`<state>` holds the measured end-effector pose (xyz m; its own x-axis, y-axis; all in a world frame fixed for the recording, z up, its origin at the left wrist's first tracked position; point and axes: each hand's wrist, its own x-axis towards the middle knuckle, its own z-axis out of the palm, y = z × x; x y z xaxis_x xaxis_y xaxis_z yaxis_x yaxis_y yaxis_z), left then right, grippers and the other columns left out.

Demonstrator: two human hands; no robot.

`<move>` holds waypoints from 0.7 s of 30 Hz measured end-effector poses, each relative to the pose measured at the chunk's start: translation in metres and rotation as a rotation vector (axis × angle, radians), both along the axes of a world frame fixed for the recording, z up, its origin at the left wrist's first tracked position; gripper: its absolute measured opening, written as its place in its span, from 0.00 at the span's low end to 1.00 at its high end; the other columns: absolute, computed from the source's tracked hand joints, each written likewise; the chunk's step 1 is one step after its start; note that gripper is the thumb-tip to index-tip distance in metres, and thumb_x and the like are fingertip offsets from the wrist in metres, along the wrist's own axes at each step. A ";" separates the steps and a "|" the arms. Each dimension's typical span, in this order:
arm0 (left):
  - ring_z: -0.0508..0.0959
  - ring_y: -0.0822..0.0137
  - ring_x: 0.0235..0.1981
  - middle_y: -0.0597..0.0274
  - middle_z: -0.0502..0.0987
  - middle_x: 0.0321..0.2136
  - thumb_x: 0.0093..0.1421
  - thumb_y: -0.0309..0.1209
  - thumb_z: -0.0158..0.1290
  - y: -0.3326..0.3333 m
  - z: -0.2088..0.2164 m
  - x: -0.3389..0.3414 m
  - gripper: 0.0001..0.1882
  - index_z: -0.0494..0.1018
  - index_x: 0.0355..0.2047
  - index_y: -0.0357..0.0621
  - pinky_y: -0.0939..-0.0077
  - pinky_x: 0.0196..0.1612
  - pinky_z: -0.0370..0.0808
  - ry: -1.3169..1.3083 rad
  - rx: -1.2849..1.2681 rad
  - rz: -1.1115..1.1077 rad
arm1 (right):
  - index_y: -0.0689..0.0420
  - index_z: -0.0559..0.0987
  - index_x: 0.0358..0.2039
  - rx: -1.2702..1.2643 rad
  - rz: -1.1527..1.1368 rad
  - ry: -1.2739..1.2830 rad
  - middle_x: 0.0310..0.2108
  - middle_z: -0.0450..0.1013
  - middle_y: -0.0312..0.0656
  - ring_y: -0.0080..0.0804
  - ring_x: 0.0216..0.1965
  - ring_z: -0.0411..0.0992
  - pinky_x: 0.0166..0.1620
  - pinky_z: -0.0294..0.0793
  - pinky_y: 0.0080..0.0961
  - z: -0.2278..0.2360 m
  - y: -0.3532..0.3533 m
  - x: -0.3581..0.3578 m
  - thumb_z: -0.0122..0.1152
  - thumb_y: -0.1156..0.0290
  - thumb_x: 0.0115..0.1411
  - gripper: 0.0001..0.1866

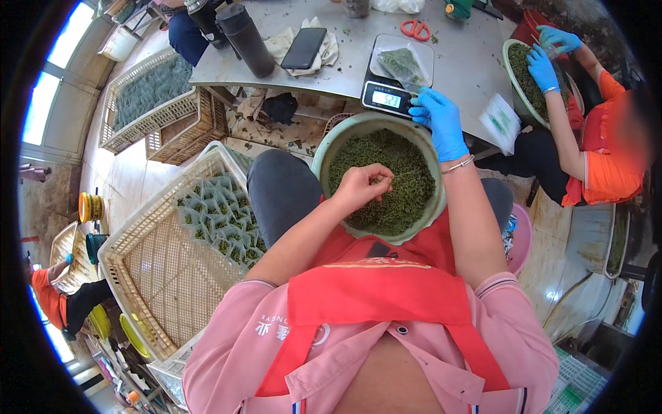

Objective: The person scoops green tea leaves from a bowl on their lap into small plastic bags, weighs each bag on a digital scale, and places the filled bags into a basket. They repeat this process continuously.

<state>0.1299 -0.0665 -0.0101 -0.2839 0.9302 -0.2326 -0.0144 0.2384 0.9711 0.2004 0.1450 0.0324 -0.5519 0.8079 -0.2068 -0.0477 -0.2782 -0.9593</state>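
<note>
A round pale-green tub (319, 169) of small green berries (386, 207) sits between my knees. Over the berries, my bare left hand (365, 188) is closed with its fingertips pinched together; what they hold is too small to make out. My right hand (439, 124), in a blue glove, reaches to the table beside the tub. Its fingers are closed at the loose end of a clear plastic bag (403, 65) with green contents. That bag lies on the pan of a digital scale (387, 98) whose display is lit.
Red scissors (416, 30), a phone (304, 48) on a cloth and a dark flask (246, 41) lie or stand on the metal table (345, 77). Left of me, a crate (165, 276) holds several filled bags (221, 214). At right, a gloved co-worker (600, 138) handles another tub (512, 65).
</note>
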 end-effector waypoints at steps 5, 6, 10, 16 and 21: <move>0.78 0.70 0.22 0.61 0.79 0.26 0.56 0.33 0.54 -0.006 -0.004 -0.008 0.11 0.76 0.38 0.43 0.76 0.27 0.74 0.336 0.060 -0.141 | 0.59 0.78 0.40 0.399 0.016 -0.278 0.31 0.76 0.41 0.28 0.26 0.74 0.32 0.75 0.24 -0.045 0.009 0.014 0.56 0.69 0.58 0.11; 0.78 0.67 0.23 0.61 0.79 0.26 0.55 0.34 0.54 -0.008 -0.002 -0.006 0.11 0.76 0.38 0.46 0.74 0.28 0.74 0.466 0.084 -0.202 | 0.56 0.77 0.43 0.839 0.000 -0.277 0.42 0.73 0.45 0.34 0.33 0.75 0.40 0.74 0.28 -0.048 0.002 0.010 0.56 0.69 0.57 0.13; 0.78 0.60 0.27 0.59 0.79 0.28 0.53 0.38 0.55 -0.007 -0.004 0.000 0.13 0.76 0.39 0.52 0.68 0.32 0.74 0.721 0.172 -0.331 | 0.54 0.76 0.47 1.082 0.044 -0.494 0.50 0.67 0.49 0.46 0.45 0.71 0.47 0.72 0.33 -0.052 -0.013 0.004 0.55 0.71 0.56 0.17; 0.79 0.58 0.32 0.58 0.79 0.33 0.53 0.38 0.55 0.001 0.013 -0.044 0.13 0.76 0.40 0.52 0.67 0.34 0.77 0.902 0.190 -0.195 | 0.53 0.73 0.50 1.151 -0.030 -0.395 0.52 0.67 0.47 0.48 0.47 0.70 0.48 0.71 0.36 -0.031 -0.014 0.004 0.53 0.72 0.56 0.19; 0.79 0.67 0.23 0.61 0.80 0.27 0.54 0.39 0.57 0.026 0.024 -0.110 0.14 0.76 0.41 0.51 0.74 0.29 0.75 0.780 0.153 0.307 | 0.52 0.73 0.48 1.282 0.033 -0.579 0.52 0.67 0.42 0.46 0.43 0.73 0.41 0.74 0.37 -0.025 0.005 -0.021 0.52 0.67 0.58 0.17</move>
<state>0.0199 -0.0402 0.0140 -0.5556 0.7908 0.2567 0.6295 0.1985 0.7512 0.1791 0.1501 0.0071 -0.6653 0.5945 0.4517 0.4252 0.7990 -0.4252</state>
